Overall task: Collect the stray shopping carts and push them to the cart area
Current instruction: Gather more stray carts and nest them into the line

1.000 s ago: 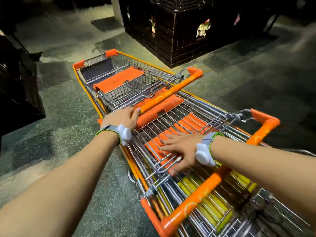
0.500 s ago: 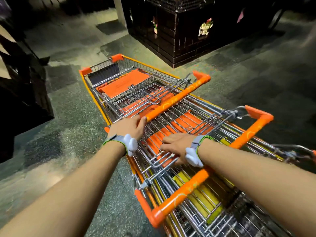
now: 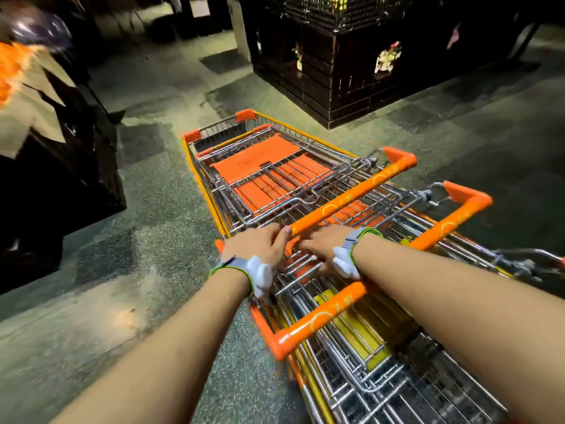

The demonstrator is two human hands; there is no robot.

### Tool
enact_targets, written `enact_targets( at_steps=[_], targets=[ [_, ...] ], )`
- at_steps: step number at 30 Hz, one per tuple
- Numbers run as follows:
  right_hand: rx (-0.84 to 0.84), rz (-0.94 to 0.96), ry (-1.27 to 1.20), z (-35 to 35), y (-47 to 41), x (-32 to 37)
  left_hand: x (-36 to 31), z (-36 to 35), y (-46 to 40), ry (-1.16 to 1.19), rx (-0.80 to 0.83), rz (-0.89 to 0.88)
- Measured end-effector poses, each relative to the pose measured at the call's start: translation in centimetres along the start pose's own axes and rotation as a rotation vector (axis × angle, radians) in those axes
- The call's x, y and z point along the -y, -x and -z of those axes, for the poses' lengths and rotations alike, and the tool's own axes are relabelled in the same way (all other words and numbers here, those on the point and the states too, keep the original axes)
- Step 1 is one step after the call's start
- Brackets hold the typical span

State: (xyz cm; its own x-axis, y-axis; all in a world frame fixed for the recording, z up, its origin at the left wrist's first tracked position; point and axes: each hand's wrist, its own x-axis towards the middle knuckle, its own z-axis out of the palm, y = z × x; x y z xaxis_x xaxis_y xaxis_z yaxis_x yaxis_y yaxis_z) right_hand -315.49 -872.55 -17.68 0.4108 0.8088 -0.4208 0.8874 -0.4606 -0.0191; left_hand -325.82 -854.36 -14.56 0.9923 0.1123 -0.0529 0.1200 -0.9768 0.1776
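Head view of a row of nested shopping carts (image 3: 305,191) standing on a speckled grey-green floor (image 3: 159,209), running from the lower right corner of the floor area up toward its centre. Three orange handles lie roughly parallel: the front handle (image 3: 351,197), the middle handle (image 3: 452,221) and the nearest handle (image 3: 321,322). The front cart's orange child-seat flap (image 3: 253,160) lies flat inside its wire basket.

The left hand (image 3: 260,244) is curled over the left end of the front handle, fingers wrapped round the bar (thumb tip showing on the orange tube). The right hand (image 3: 324,243) rests palm-down on the wire grid just behind that same handle, fingers spread and loose, gripping nothing that can be made out. Each forearm carries a white wrist device (image 3: 260,272) on a grey strap edged in green; the right one (image 3: 345,263) sits just above the nearest handle.

A dark display stand (image 3: 351,65) occupies the far right of the floor, well apart from the front cart. Dark fixtures (blurred) with an orange-and-tan shape (image 3: 18,87) line the left edge.
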Motion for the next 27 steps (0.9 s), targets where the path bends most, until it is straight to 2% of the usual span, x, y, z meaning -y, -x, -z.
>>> enact_targets(
  at_steps=[5,8,12,17,22,27],
  targets=[
    [-0.007,-0.075,-0.035,0.0,0.5,0.6,-0.2,0.2,1.0,-0.004,0.079,0.043],
    [-0.045,-0.108,-0.107,-0.1,2.1,1.5,-0.9,-0.6,2.1,-0.130,0.054,0.097],
    [-0.155,-0.266,-0.256,0.5,6.4,2.7,-2.6,-1.4,5.1,-0.173,0.007,0.137],
    [-0.155,-0.411,-0.229,0.0,15.8,6.3,-7.7,0.3,13.0,0.119,0.088,0.035],
    [-0.110,-0.489,-0.214,-1.5,24.6,9.6,-14.6,0.8,20.3,0.139,0.123,-0.096],
    [0.016,-0.614,-0.209,-3.7,34.7,11.6,-23.1,0.0,27.5,0.169,0.255,-0.232]
  ],
)
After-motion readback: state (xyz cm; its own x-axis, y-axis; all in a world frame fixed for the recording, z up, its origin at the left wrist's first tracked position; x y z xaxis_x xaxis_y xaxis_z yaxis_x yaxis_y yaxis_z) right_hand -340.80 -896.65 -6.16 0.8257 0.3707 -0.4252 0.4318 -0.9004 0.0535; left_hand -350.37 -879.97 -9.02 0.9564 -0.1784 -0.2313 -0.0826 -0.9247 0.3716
